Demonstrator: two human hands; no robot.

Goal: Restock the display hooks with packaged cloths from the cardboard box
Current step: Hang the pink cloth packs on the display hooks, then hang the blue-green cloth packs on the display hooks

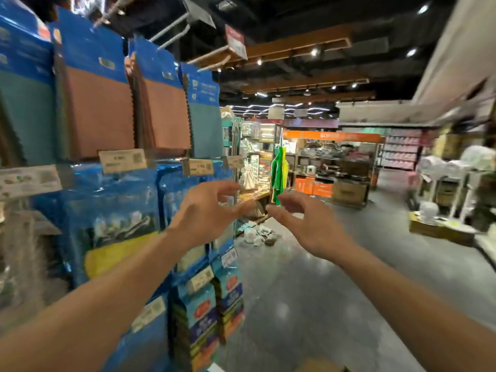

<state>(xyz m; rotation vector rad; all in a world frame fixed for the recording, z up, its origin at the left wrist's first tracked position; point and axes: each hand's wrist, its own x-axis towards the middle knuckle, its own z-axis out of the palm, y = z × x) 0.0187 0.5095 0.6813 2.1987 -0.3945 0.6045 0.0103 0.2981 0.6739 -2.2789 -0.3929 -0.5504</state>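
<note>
Neither grip holds anything: the left grip [206, 213] and the right grip [303, 224] are raised side by side in front of the aisle. Both are released, with fingers loosely curled and spread, and their thumbs are near each other but apart.

The packaged cloths hang on the display to the left. Brown cloth packs [99, 108] with blue headers fill the upper row, and a teal cloth pack [204, 116] hangs at the display's end. Price tags [122, 161] stick out beneath them. Lower down hang blue packs with a yellow cloth [115, 248], and the left forearm crosses in front of that row. Bare metal hooks [171, 30] jut out above the top row.

A blurred brown cardboard corner [319, 367] shows at the bottom edge; I cannot tell whether it is the box.

Beyond the fingertips hang green and yellow items [279, 170], then cookware shelves [330, 159] under an orange sign [332, 135]. Small wares [257, 234] lie on the grey floor [308, 291].
</note>
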